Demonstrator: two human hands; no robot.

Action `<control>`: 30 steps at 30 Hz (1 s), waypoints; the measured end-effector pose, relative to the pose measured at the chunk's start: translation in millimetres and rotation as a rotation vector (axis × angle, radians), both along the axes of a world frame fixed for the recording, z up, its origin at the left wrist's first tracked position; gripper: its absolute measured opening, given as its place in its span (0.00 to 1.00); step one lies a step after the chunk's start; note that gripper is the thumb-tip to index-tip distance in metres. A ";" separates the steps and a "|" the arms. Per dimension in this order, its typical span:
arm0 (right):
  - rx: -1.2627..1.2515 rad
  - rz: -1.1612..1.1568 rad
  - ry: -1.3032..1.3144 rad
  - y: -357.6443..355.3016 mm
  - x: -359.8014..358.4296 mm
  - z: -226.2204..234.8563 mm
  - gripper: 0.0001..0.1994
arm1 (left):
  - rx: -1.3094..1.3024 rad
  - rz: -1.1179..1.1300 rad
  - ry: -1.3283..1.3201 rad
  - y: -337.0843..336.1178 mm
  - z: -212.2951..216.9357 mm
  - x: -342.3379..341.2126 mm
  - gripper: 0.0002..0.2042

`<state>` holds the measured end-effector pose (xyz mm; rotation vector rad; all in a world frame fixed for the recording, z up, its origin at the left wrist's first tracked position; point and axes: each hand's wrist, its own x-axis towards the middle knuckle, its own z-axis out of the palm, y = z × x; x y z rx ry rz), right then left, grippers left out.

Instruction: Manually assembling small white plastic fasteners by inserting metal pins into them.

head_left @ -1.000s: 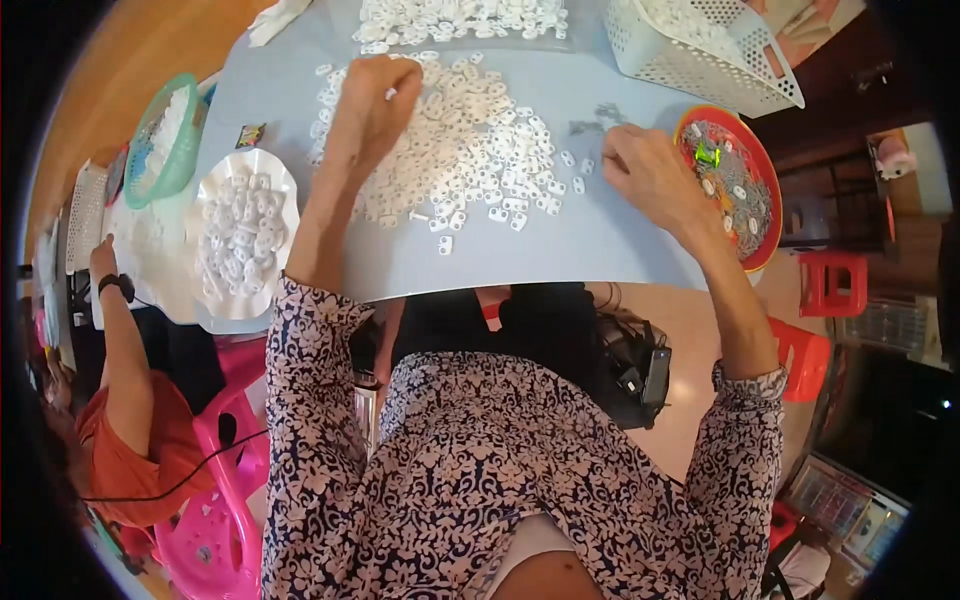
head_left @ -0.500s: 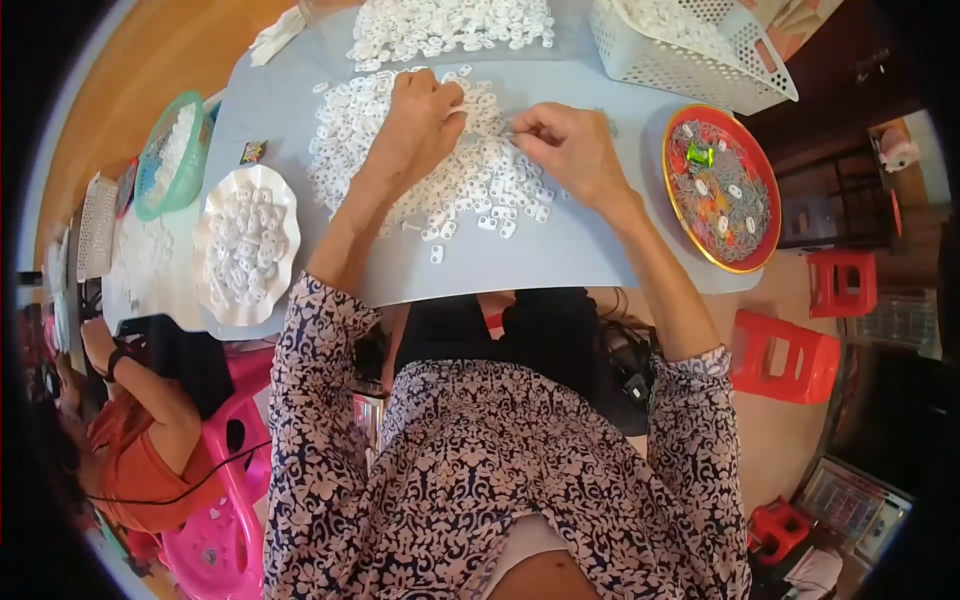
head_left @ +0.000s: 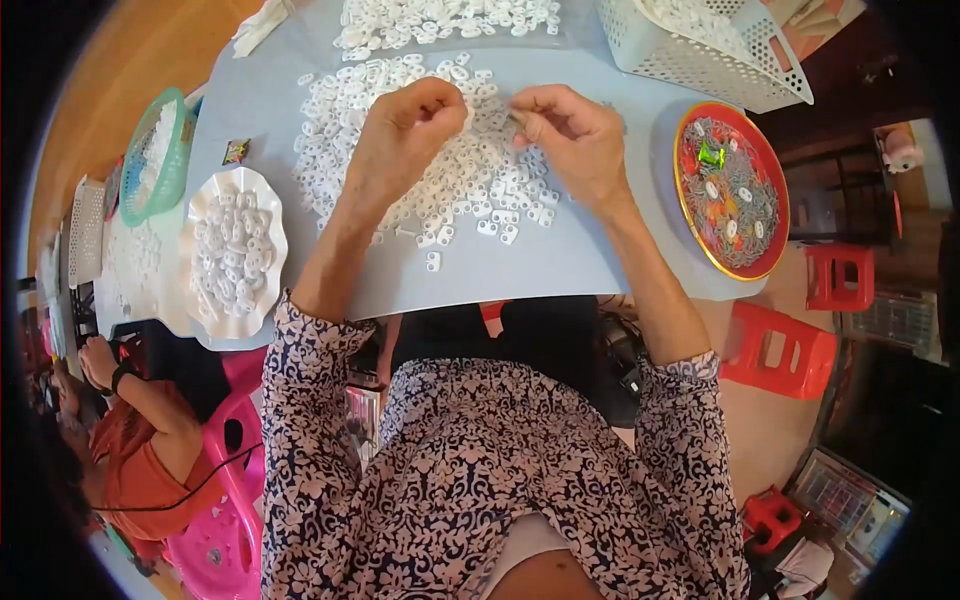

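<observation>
Over a spread pile of small white plastic pieces with two holes, both my hands hang close together. My left hand has its fingers curled in and pressed against the thumb; whatever is between them is hidden. A short gap separates it from my right hand, whose thumb and forefinger pinch a small grey piece, too small to make out well. To the right, a red round tray with a gold rim holds many thin grey pieces, several white ones and a green wrapper.
A scalloped white dish of white pieces stands left, near a small wrapped packet. Behind are another white heap and a white perforated basket. A green basket stands far left; a person in orange sits nearby.
My left hand has lifted off the pile and curled its fingers more. My right hand has turned slightly, and a small grey piece now shows at its fingertips. The view has shifted a little.
</observation>
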<state>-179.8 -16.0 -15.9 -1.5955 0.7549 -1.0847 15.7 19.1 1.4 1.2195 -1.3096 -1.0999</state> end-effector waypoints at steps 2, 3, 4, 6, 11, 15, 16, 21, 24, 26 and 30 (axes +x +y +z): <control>0.020 -0.035 -0.054 1.6 -1.3 2.1 0.07 | 0.001 -0.006 -0.142 1.2 2.0 1.9 0.05; 0.027 -0.039 -0.052 0.8 -2.3 0.4 0.07 | -0.194 -0.012 -0.380 1.7 2.0 2.9 0.04; -0.010 -0.075 -0.041 -2.0 -3.1 -0.3 0.06 | -0.394 -0.016 -0.618 2.0 2.2 4.0 0.03; -0.044 -0.111 -0.030 -3.5 -6.7 -0.2 0.06 | -0.445 0.033 -0.659 -3.5 0.7 6.2 0.02; -0.047 -0.157 -0.010 -2.3 -6.3 0.2 0.06 | -0.457 0.063 -0.831 -3.9 1.7 7.0 0.02; -0.044 -0.143 -0.011 -0.9 -6.5 0.1 0.06 | -0.456 -0.049 -1.003 -0.7 -2.3 1.1 0.04; -0.039 -0.131 -0.005 -1.4 -6.2 -1.0 0.06 | -0.468 -0.066 -1.031 -0.2 -2.6 0.5 0.05; -0.076 -0.078 0.085 -0.3 -8.5 -3.5 0.07 | -0.439 -0.087 -1.002 0.0 -7.5 0.4 0.06; -0.127 -0.074 0.096 0.5 -9.7 -3.3 0.07 | -0.373 -0.065 -0.813 -0.7 -3.9 0.4 0.07; -0.062 -0.031 0.043 2.4 -9.3 0.1 0.07 | -0.294 -0.058 -0.665 0.4 -0.5 0.0 0.08; -0.008 -0.044 -0.065 3.1 -2.9 -2.8 0.08 | -0.037 -0.135 -0.264 3.9 0.1 -8.4 0.08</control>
